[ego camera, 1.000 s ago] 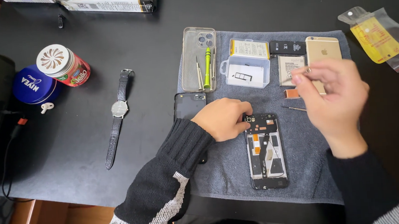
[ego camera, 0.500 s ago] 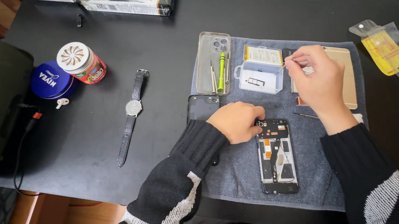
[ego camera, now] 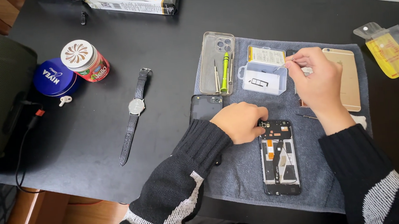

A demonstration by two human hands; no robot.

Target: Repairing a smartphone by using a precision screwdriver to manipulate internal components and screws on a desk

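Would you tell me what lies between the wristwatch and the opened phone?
In the head view, a dark back cover and the left hand lie between wristwatch and opened phone.

The right hand hides part of the gold phone. Whatever its fingertips pinch is too small to tell. The box at the bench's far edge is cut off

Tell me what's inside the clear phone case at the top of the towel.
The clear phone case holds a green-handled screwdriver and thin metal tools lying lengthwise. Nothing covers it; the grey towel shows through underneath.
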